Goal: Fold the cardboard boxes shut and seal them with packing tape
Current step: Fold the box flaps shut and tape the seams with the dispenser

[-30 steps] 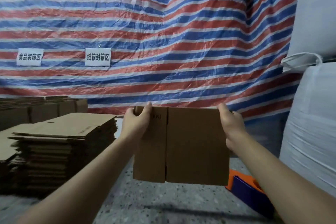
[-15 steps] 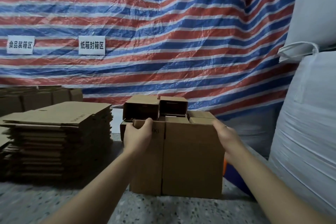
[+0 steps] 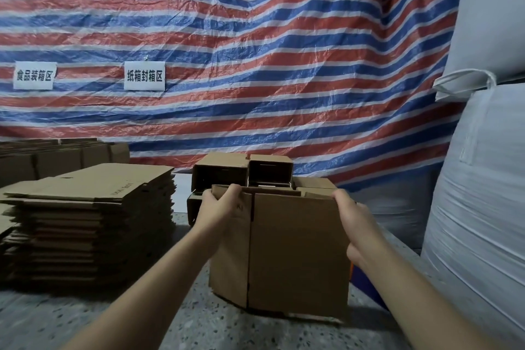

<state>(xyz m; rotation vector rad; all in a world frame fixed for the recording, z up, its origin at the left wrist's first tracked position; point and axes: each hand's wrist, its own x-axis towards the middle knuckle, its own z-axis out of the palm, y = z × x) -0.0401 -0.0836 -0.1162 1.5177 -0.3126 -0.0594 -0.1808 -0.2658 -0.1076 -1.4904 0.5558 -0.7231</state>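
Cardboard box (image 3: 295, 250) stands half-opened on the surface (image 3: 170, 321), left hand (image 3: 220, 207) and right hand (image 3: 350, 217) gripping its top corners; squaring it comes next.

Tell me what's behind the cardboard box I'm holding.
Behind the box sit several opened cardboard boxes with dark openings facing the camera, in front of the striped tarp. Their lower parts and contents are hidden.

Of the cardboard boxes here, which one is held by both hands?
The nearest upright box: the left hand and right hand grip its top corners. The flat stack lies untouched.
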